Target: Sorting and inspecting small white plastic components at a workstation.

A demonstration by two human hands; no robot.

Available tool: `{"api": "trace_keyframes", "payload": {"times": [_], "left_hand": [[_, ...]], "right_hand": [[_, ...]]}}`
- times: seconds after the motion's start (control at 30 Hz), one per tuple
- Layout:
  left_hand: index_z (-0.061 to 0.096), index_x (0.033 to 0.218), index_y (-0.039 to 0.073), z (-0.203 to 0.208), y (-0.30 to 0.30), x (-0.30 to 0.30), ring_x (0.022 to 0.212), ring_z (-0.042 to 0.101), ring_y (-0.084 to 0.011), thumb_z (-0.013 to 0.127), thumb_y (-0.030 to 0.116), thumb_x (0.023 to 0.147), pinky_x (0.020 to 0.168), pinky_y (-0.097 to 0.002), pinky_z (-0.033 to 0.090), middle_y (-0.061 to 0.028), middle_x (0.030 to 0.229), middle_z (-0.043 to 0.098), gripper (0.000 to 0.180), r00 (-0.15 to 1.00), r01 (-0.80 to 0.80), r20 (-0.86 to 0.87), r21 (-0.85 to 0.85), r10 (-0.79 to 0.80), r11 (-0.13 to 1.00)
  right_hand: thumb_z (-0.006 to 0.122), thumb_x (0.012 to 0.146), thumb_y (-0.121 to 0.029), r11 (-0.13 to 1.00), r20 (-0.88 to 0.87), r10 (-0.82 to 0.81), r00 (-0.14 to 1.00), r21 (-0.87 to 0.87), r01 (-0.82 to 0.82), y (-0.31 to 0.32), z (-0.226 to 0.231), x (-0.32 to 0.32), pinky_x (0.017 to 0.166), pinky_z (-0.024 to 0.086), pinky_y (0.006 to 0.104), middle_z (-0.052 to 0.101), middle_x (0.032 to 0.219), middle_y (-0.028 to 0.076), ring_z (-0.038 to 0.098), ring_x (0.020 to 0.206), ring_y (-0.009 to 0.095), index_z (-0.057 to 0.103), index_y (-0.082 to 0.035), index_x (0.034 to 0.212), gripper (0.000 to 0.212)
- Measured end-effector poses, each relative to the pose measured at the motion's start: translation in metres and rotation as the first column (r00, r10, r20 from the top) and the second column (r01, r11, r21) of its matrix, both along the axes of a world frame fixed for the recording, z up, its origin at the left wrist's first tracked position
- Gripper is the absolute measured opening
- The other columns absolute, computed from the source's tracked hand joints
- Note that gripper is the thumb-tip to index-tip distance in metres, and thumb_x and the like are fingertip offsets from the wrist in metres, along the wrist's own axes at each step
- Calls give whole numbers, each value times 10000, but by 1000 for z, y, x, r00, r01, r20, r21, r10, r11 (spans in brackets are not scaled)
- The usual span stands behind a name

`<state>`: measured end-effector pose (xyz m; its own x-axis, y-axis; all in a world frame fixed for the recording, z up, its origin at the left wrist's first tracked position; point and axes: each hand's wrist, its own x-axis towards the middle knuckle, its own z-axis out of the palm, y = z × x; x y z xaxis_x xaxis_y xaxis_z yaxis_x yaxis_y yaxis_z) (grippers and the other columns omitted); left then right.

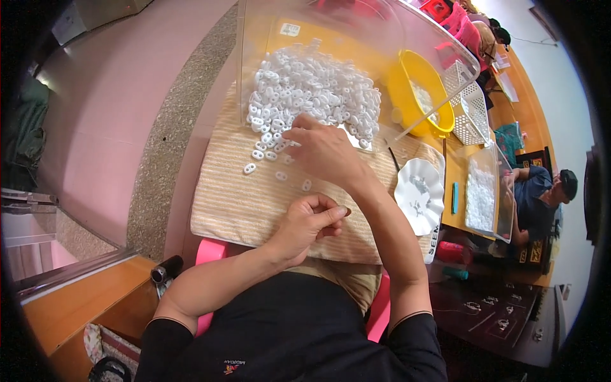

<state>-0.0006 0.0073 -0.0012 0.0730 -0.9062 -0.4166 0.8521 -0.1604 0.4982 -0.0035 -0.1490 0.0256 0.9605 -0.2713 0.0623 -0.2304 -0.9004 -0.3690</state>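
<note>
A heap of small white oval plastic pieces with two holes point(312, 86) lies in and spills from the mouth of a clear plastic bin point(363, 16). My right hand point(324, 149) is at the heap's near edge, fingers apart around the closest pieces and slightly blurred. Nearer my body, my left hand point(313, 224) is closed in a pinch above the striped towel point(223, 197). Whatever sits between its thumb and fingers is too small to make out. A few loose white pieces point(249, 168) are scattered on the towel.
Right of my forearm is a white scalloped dish point(419, 197) with small bits in it. Beyond stand a yellow basin point(407, 89), a white perforated basket point(468, 105) and another clear bin of white pieces point(482, 191). A person point(541, 197) sits at the right.
</note>
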Motion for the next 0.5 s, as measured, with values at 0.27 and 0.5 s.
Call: {"api": "trace_keyframes", "payload": {"times": [0.27, 0.5], "left_hand": [[597, 880, 53, -1, 0, 0, 676, 587, -92, 680, 100, 873, 641, -231, 490, -26, 787, 622, 95, 1000, -19, 1, -2, 19, 1000], [591, 882, 49, -2, 0, 0, 678, 593, -95, 673, 83, 875, 637, -227, 500, -33, 794, 623, 89, 1000, -22, -8, -36, 22, 999]], "right_hand": [[635, 824, -189, 996, -116, 23, 993, -85, -32, 1, -1, 4, 726, 501, 393, 609, 1020, 73, 648, 844, 292, 696, -94, 1006, 214], [597, 823, -204, 998, -208, -3, 978, -66, -11, -1, 1, -7, 700, 498, 400, 610, 958, 78, 636, 783, 300, 709, -133, 945, 181]]}}
